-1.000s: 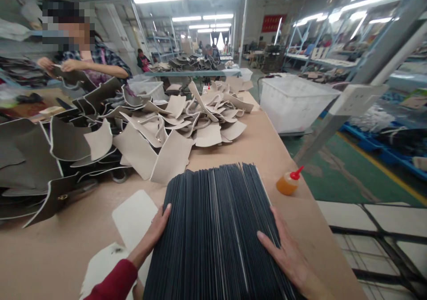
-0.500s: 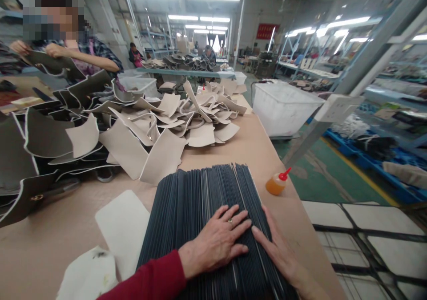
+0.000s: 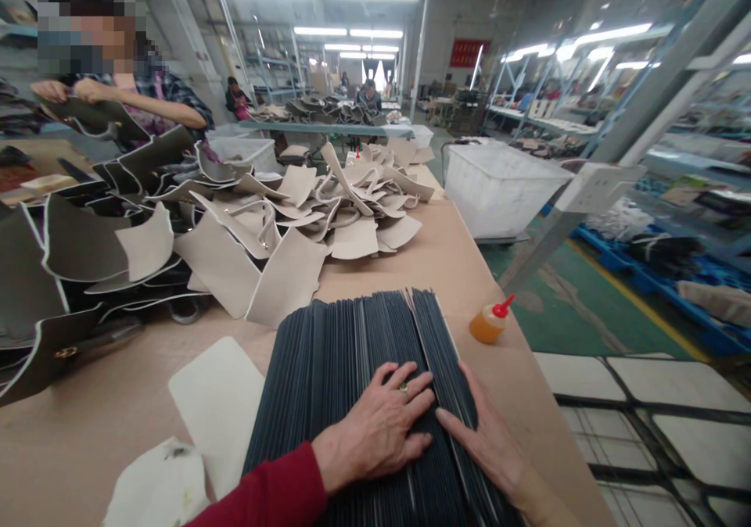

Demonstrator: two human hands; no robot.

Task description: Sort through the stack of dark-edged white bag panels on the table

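A tightly packed row of thin dark navy panels (image 3: pixel 346 347) stands on edge on the brown-covered table, close in front of me. My left hand (image 3: pixel 381 425), wearing a ring, lies flat across the top edges with its fingers spread. At the right end of the row, my right hand (image 3: pixel 490 441) clasps a bundle of the panels, thumb on top and fingers along the outer side. A narrow gap separates that bundle from the others. The lower ends of the panels are partly hidden by my hands and red sleeve.
A bottle of orange liquid with a red nozzle (image 3: pixel 488 322) stands right of the panels. White pieces (image 3: pixel 217 402) lie to the left. Beyond, beige and grey curved pieces (image 3: pixel 287 277) are heaped. A co-worker (image 3: pixel 158 93) handles one. A white bin (image 3: pixel 498 191) stands beyond the table edge.
Both hands have shifted very slightly left on the panels. The gap beside the right-hand bundle looks a little wider. The co-worker's hands have moved slightly.
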